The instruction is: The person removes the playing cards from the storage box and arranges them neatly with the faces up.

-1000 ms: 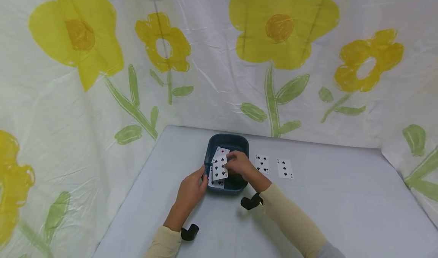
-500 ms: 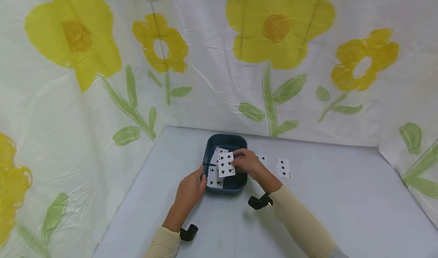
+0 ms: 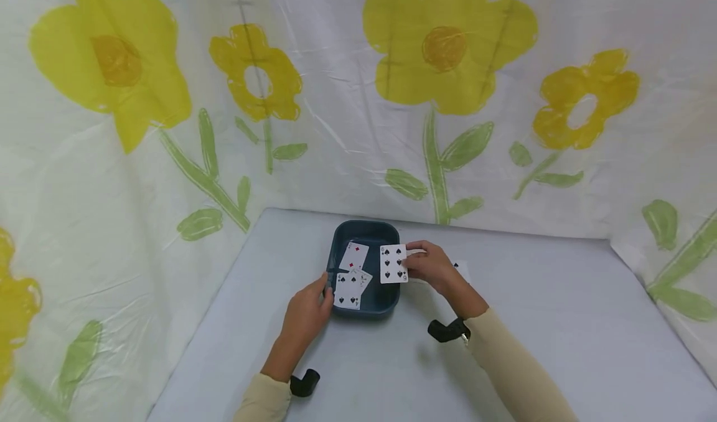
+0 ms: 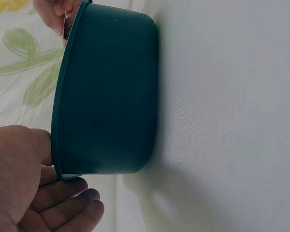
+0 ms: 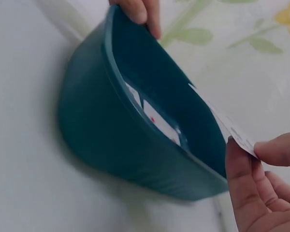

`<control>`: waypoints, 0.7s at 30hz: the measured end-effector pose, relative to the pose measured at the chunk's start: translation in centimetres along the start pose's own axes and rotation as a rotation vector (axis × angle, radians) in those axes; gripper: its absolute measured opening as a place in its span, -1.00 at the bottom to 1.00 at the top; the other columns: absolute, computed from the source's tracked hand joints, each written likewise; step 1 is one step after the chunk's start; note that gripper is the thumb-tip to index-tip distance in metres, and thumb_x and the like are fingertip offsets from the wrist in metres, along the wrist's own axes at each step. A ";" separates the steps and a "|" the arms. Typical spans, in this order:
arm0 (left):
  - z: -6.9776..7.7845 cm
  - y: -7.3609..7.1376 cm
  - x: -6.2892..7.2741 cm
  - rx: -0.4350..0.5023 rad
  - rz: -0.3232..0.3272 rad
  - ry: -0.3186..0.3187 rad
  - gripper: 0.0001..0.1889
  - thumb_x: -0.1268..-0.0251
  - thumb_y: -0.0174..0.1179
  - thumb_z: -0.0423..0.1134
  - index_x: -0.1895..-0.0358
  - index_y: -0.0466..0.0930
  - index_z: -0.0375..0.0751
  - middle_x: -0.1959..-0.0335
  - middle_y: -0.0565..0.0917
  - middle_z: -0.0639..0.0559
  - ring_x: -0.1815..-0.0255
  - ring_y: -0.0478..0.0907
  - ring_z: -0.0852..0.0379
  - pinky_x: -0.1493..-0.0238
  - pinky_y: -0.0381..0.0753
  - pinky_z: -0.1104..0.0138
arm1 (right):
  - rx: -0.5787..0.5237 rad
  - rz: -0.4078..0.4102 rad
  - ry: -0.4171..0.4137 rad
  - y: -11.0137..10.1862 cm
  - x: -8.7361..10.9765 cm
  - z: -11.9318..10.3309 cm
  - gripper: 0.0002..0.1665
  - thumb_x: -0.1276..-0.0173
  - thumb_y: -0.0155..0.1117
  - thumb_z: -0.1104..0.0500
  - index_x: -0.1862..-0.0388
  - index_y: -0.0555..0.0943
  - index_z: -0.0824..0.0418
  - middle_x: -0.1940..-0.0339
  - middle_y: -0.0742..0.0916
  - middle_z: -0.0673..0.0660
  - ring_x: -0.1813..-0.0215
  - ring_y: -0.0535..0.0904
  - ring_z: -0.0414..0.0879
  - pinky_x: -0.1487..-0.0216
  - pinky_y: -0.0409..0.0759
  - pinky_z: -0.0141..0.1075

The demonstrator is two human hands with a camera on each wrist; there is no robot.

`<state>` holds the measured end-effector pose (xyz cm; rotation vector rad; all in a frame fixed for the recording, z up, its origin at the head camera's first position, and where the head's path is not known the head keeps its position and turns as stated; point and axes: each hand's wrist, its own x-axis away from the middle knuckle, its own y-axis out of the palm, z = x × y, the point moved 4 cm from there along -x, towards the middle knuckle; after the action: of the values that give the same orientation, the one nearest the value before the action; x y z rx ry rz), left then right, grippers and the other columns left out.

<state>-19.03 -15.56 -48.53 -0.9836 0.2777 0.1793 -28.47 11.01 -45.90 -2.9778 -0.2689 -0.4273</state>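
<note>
A person's right hand (image 3: 432,267) pinches a white spade playing card (image 3: 393,264) by its right edge between thumb and fingertips (image 5: 241,179), holding it face up above the right rim of a dark teal, rounded rectangular plastic tub (image 3: 336,257) on a pale grey table (image 3: 549,322). The left hand (image 3: 307,311) steadies the tub's near-left edge, thumb on the rim and fingers (image 4: 70,205) loosely curled against the outer wall. Left of the held card, inside the tub, lie a white card with red diamonds (image 3: 354,256) and, just beyond the left thumb, overlapping white spade cards (image 3: 350,287). Another white card (image 3: 462,270) lies on the table past the right hand's knuckles, mostly hidden. A white curtain with yellow flowers (image 3: 448,48) hangs behind.
</note>
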 end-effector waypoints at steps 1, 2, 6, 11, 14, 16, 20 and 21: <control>0.0 0.0 0.0 0.002 -0.001 0.001 -0.55 -0.44 0.18 -0.26 -0.30 0.51 -0.42 -0.19 0.63 -0.22 -0.21 0.58 -0.10 -0.13 0.61 0.08 | -0.003 0.004 -0.002 -0.3 0.0 0.0 -0.42 -0.32 0.30 0.43 -0.31 0.42 0.41 -0.04 0.70 0.38 0.14 0.70 0.04 0.11 0.72 -0.18; 0.0 0.0 0.0 0.002 -0.002 0.003 -0.54 -0.44 0.18 -0.26 -0.30 0.51 -0.42 -0.19 0.63 -0.22 -0.21 0.58 -0.10 -0.13 0.61 0.08 | -0.006 0.003 -0.005 -0.6 0.1 0.0 -0.41 -0.32 0.29 0.43 -0.32 0.40 0.42 -0.06 0.69 0.39 0.14 0.70 0.04 0.10 0.72 -0.18; 0.0 0.0 0.0 0.011 -0.009 -0.001 -0.54 -0.43 0.19 -0.26 -0.31 0.50 -0.42 -0.20 0.62 -0.22 -0.22 0.57 -0.10 -0.13 0.61 0.08 | -0.007 0.014 -0.008 -2.0 0.1 0.4 -0.42 -0.36 0.28 0.40 -0.34 0.39 0.41 -0.13 0.65 0.42 0.11 0.69 0.04 0.09 0.71 -0.21; -0.1 0.0 0.1 0.005 -0.011 -0.008 -0.54 -0.43 0.19 -0.27 -0.30 0.51 -0.42 -0.20 0.62 -0.22 -0.22 0.58 -0.10 -0.13 0.61 0.07 | -0.008 0.034 -0.003 -3.7 0.4 1.3 -0.42 -0.38 0.25 0.38 -0.36 0.37 0.43 -0.17 0.62 0.43 0.09 0.67 0.00 0.09 0.69 -0.25; 0.0 0.0 0.1 0.007 -0.008 -0.005 -0.55 -0.43 0.18 -0.27 -0.30 0.51 -0.43 -0.19 0.62 -0.23 -0.21 0.58 -0.11 -0.13 0.61 0.07 | -0.016 0.042 0.003 -4.8 0.5 1.9 -0.40 -0.39 0.23 0.38 -0.38 0.34 0.45 -0.19 0.59 0.45 0.10 0.66 -0.02 0.10 0.68 -0.27; 0.0 0.0 0.1 0.011 -0.006 -0.004 -0.55 -0.43 0.19 -0.27 -0.30 0.51 -0.43 -0.19 0.62 -0.23 -0.21 0.58 -0.11 -0.13 0.61 0.07 | -0.028 0.047 0.007 -5.5 0.6 2.3 -0.38 -0.40 0.22 0.38 -0.40 0.31 0.46 -0.20 0.56 0.47 0.12 0.66 -0.05 0.10 0.68 -0.28; 0.0 0.0 0.0 0.009 -0.004 0.003 -0.55 -0.43 0.19 -0.27 -0.30 0.51 -0.43 -0.19 0.62 -0.23 -0.21 0.58 -0.11 -0.12 0.62 0.07 | -0.028 0.069 0.020 -6.9 0.8 3.0 -0.36 -0.40 0.21 0.38 -0.41 0.28 0.48 -0.19 0.55 0.46 0.14 0.66 -0.07 0.11 0.68 -0.29; 0.0 0.0 0.0 0.008 -0.005 0.002 -0.55 -0.43 0.19 -0.27 -0.30 0.51 -0.42 -0.19 0.62 -0.22 -0.21 0.58 -0.10 -0.13 0.61 0.07 | -0.029 0.074 0.022 -7.2 0.8 3.2 -0.36 -0.40 0.21 0.38 -0.42 0.28 0.48 -0.19 0.55 0.46 0.15 0.67 -0.08 0.11 0.68 -0.30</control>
<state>-19.01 -15.54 -48.55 -0.9767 0.2777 0.1727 -28.25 18.58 -48.09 -2.9979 -0.1513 -0.4592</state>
